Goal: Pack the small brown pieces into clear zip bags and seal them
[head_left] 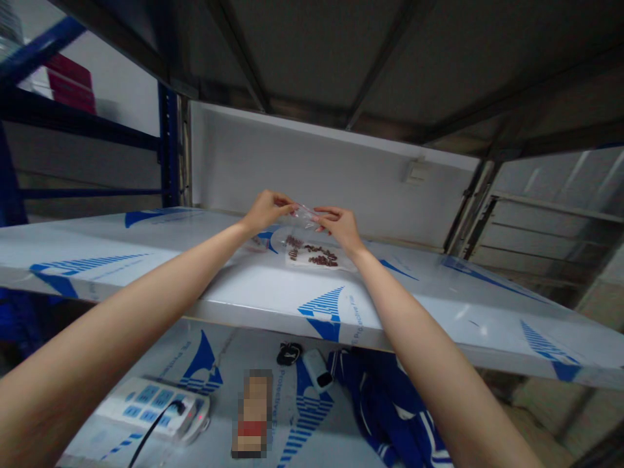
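Both arms reach forward over the upper shelf. My left hand [268, 211] pinches one side of a small clear plastic bag [305, 214], thumb against fingers. The other side of the bag is pinched by my right hand [341, 227]. The bag is held up above the shelf; whether anything is inside cannot be made out. Just below it, small dark reddish-brown pieces [324, 260] lie in clusters on a pale flat sheet or tray [305, 262]. They are too small to name. Left of them lies another clear packet [258, 243], partly behind my left forearm.
The shelf [263, 299] has film with blue prints. On the lower level are a power strip [156, 409] with a black cable, a blurred-out rectangular object [252, 413], a small black case [289, 353], a light-blue device [318, 370] and blue clothing [380, 403]. A metal shelf [312, 58] hangs overhead.
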`<action>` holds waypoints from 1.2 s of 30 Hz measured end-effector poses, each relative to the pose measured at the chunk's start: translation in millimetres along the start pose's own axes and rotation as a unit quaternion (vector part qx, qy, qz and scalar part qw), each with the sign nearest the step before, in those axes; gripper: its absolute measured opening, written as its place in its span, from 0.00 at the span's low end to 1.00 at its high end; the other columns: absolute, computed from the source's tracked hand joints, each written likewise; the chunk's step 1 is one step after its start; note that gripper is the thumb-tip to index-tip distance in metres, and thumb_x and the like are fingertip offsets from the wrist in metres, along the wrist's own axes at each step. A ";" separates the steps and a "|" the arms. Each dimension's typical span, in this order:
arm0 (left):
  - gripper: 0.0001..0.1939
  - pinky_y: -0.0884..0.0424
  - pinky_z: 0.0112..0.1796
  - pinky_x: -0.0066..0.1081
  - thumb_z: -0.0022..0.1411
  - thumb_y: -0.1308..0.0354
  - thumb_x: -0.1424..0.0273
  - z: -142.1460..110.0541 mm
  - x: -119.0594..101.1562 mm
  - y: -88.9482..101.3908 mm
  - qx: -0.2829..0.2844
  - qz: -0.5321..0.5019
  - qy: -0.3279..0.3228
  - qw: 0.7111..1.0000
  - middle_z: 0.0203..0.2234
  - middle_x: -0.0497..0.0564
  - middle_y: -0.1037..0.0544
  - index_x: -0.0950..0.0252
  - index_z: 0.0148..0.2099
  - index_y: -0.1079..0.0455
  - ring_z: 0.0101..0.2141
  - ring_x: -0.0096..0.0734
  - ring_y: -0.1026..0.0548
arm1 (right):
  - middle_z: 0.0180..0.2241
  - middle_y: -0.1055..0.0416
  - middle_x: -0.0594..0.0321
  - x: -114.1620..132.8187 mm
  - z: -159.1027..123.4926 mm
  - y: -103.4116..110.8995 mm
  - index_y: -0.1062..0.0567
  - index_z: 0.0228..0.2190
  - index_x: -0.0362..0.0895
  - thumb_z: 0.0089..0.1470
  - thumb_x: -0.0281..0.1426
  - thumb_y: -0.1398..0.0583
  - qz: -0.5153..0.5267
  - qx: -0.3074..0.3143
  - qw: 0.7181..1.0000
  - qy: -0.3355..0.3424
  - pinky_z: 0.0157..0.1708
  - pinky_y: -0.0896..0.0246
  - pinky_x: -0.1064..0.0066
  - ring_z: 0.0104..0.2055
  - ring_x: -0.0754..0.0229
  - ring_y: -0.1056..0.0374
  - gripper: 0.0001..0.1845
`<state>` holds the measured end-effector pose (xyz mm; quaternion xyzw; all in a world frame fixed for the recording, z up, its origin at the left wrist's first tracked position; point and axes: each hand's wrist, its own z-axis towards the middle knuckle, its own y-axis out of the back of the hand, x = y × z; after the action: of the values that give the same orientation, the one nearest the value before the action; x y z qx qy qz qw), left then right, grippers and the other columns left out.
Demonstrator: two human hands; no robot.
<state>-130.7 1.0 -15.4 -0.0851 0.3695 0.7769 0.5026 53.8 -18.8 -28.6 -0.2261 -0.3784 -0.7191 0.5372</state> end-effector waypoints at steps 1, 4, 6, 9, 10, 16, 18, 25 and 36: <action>0.15 0.34 0.37 0.29 0.53 0.44 0.63 0.0 -0.8 -0.2 -0.005 0.001 -0.011 1.000 0.27 0.55 0.22 0.72 0.31 0.26 0.30 0.31 0.28 | 0.26 0.25 0.58 -0.3 0.6 0.2 0.25 0.35 0.36 0.42 0.30 0.38 0.004 -0.006 1.000 0.000 0.21 0.43 0.78 0.21 0.67 0.34 0.15; 0.13 0.34 0.37 0.29 0.52 0.44 0.65 -0.8 -3.4 -0.3 -0.026 0.008 -0.039 0.999 0.25 0.54 0.23 0.70 0.30 0.26 0.30 0.30 0.28 | 0.28 0.25 0.56 -0.8 1.9 -0.1 0.24 0.32 0.35 0.42 0.29 0.38 0.017 -0.019 1.000 -0.006 0.22 0.42 0.77 0.20 0.68 0.34 0.12; 0.12 0.35 0.37 0.28 0.53 0.45 0.65 -1.5 -4.9 0.0 -0.035 0.015 -0.051 0.998 0.25 0.53 0.23 0.70 0.29 0.26 0.30 0.30 0.28 | 0.28 0.25 0.55 -0.8 2.7 -0.7 0.24 0.31 0.35 0.42 0.28 0.39 0.021 -0.022 1.000 -0.008 0.23 0.41 0.77 0.21 0.67 0.34 0.11; 0.13 0.35 0.37 0.28 0.53 0.45 0.65 -2.4 -6.7 0.3 -0.040 0.026 -0.056 0.997 0.24 0.52 0.23 0.69 0.28 0.27 0.30 0.30 0.28 | 0.27 0.25 0.55 -1.4 4.1 -0.8 0.24 0.30 0.34 0.42 0.28 0.38 0.023 -0.018 1.000 -0.006 0.24 0.40 0.77 0.22 0.67 0.33 0.11; 0.13 0.35 0.37 0.29 0.53 0.45 0.65 -2.6 -7.3 0.2 -0.039 0.024 -0.053 0.998 0.24 0.52 0.23 0.69 0.28 0.27 0.30 0.30 0.28 | 0.26 0.25 0.55 -1.7 4.6 -0.5 0.24 0.30 0.34 0.42 0.28 0.38 0.023 -0.016 1.000 -0.006 0.24 0.40 0.77 0.21 0.67 0.33 0.10; 0.13 0.34 0.35 0.28 0.51 0.44 0.65 -4.9 -11.4 -2.3 0.004 -0.073 0.001 0.997 0.27 0.53 0.23 0.71 0.32 0.28 0.30 0.29 0.27 | 0.24 0.26 0.57 0.1 4.7 4.5 0.25 0.27 0.35 0.41 0.25 0.38 0.032 0.006 0.999 -0.015 0.26 0.40 0.76 0.21 0.67 0.34 0.06; 0.13 0.34 0.34 0.28 0.49 0.42 0.65 -5.3 -11.4 -2.5 0.015 -0.100 0.020 0.995 0.28 0.54 0.22 0.71 0.33 0.28 0.29 0.28 0.27 | 0.24 0.26 0.58 1.1 3.4 5.7 0.25 0.27 0.36 0.41 0.25 0.38 0.038 0.014 0.999 -0.017 0.27 0.40 0.76 0.21 0.68 0.35 0.06; 0.12 0.34 0.34 0.28 0.45 0.39 0.65 -3.6 -7.1 -2.5 0.041 -0.143 0.015 0.989 0.25 0.52 0.23 0.70 0.29 0.28 0.28 0.28 0.28 | 0.24 0.28 0.61 -9.7 5.0 1.8 0.25 0.29 0.38 0.43 0.32 0.39 0.005 0.044 0.999 0.007 0.24 0.44 0.77 0.24 0.66 0.36 0.10; 0.11 0.34 0.35 0.28 0.47 0.43 0.65 -8.8 -14.9 -13.2 0.071 -0.151 -0.019 0.986 0.24 0.50 0.24 0.70 0.29 0.30 0.30 0.29 0.28 | 0.17 0.35 0.68 -6.7 8.9 -1.6 0.26 0.21 0.39 0.40 0.30 0.38 -0.020 0.040 0.998 0.050 0.23 0.51 0.76 0.21 0.68 0.43 0.06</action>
<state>-114.5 -12.7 -20.6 -0.0893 0.3968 0.6657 0.6256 53.7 -7.6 -28.6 -0.1608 -0.3837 -0.7246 0.5495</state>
